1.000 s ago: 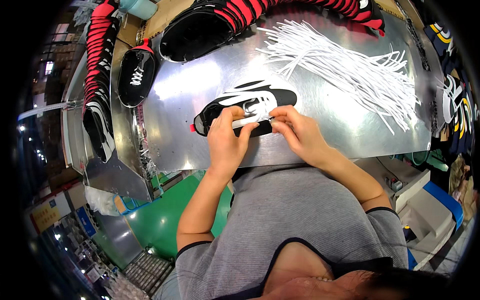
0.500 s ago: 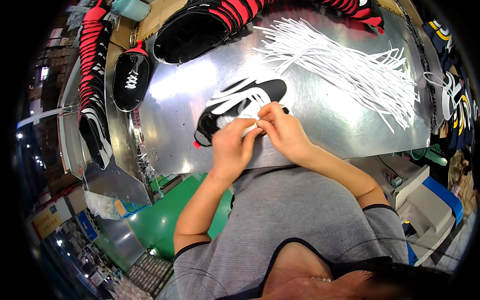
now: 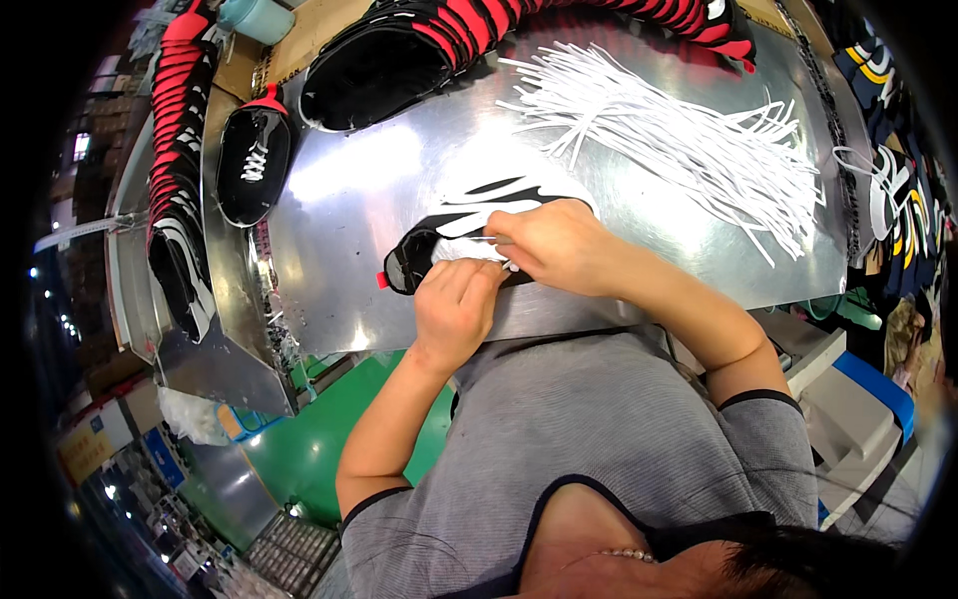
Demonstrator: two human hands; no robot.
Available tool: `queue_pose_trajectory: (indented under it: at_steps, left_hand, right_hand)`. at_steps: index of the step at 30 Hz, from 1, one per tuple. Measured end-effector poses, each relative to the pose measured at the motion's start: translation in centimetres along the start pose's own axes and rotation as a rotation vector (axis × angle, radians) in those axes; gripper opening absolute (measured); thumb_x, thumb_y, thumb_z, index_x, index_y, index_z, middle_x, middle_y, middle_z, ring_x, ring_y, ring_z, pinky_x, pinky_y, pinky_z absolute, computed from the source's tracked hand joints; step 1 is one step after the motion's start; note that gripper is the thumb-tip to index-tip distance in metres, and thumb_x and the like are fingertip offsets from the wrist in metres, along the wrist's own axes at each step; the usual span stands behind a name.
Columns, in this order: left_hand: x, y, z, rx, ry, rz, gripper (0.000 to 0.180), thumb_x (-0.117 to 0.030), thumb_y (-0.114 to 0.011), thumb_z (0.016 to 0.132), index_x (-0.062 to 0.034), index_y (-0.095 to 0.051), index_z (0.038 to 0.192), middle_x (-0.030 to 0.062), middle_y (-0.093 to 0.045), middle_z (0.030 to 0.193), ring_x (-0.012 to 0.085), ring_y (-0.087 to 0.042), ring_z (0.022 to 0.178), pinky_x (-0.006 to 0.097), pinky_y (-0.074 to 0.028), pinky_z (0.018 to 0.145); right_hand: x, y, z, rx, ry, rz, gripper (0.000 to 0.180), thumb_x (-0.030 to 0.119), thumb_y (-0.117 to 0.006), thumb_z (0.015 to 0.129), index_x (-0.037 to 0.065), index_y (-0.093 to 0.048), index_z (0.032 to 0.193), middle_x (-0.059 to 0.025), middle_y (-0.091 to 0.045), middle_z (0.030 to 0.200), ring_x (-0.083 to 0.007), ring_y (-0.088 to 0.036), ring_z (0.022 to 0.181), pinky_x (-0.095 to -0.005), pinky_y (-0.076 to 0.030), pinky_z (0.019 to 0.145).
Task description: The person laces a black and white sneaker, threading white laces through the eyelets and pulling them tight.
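A black and white shoe upper with a red heel tab lies on the metal tabletop in front of me, its toe to the right. My right hand bends over its front part, thumb and forefinger pinched on a white shoelace at the throat. Along the near edge of the opening, my left hand is closed, its curled fingers gripping the upper beside the white tongue. The left fingertips are hidden. Beyond my right hand lies a loose bundle of white shoelaces.
A laced black shoe upper lies at the left. Long nested stacks of black and red uppers run along the left side and the far edge. A light blue container stands at the far left. Dark uppers hang at the right.
My hands were pinched together over the throat. Now they are apart: the right has moved over the forefoot, the left nearer to me. The upper has turned slightly, its toe now covered.
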State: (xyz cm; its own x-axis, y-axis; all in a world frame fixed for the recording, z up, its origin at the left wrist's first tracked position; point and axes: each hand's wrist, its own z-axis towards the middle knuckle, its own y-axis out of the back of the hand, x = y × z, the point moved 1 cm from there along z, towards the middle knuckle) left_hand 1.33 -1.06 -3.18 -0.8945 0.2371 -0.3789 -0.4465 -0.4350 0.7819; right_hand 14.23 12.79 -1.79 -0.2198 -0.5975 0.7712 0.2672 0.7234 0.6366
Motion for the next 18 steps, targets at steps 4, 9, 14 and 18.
queue_pose_trajectory:
  at_steps: [4, 9, 14, 18]
  left_hand:
    - [0.1, 0.3, -0.6, 0.016, -0.031, -0.034, 0.021, 0.0, -0.076, 0.076, -0.0046, -0.06, 0.09, 0.0067, -0.065, 0.079, 0.0236, -0.061, 0.068, 0.034, -0.045, 0.06]
    - [-0.2, 0.6, -0.1, 0.079, 0.053, -0.1, 0.016, -0.002, -0.074, 0.076, -0.0051, -0.061, 0.085, 0.0065, -0.063, 0.077, 0.0227, -0.06, 0.068, 0.035, -0.046, 0.061]
    - [0.6, 1.2, -0.1, 0.189, 0.204, -0.234, 0.039, -0.007, -0.077, 0.081, -0.0017, -0.053, 0.111, 0.0135, -0.069, 0.09, 0.0267, -0.068, 0.081, 0.034, -0.051, 0.068]
    - [0.0, 1.7, 0.5, 0.029, 0.793, -0.574, 0.056, -0.021, -0.076, 0.087, -0.0005, -0.044, 0.128, 0.0165, -0.07, 0.101, 0.0266, -0.068, 0.09, 0.036, -0.053, 0.073]
  right_hand:
    - [-0.5, -0.5, -0.4, 0.002, -0.035, 0.111, 0.018, 0.009, -0.068, 0.087, 0.005, -0.065, 0.105, -0.0127, -0.069, 0.08, -0.0278, -0.068, 0.073, -0.0344, -0.052, 0.067]
    - [0.8, 1.6, -0.3, -0.313, -0.012, 0.443, 0.016, 0.004, -0.069, 0.086, 0.003, -0.067, 0.102, -0.0084, -0.072, 0.088, -0.0169, -0.07, 0.08, -0.0291, -0.054, 0.073]
    - [0.5, 3.0, 1.9, -0.433, -0.078, 0.837, 0.017, 0.005, -0.07, 0.087, 0.002, -0.067, 0.103, -0.0028, -0.071, 0.097, -0.01, -0.066, 0.088, -0.0251, -0.053, 0.081]
    - [-1.0, -2.1, 1.8, -0.301, -0.183, 0.711, 0.016, 0.004, -0.072, 0.086, 0.0, -0.067, 0.101, -0.0018, -0.07, 0.093, -0.0071, -0.064, 0.087, -0.0226, -0.051, 0.079]
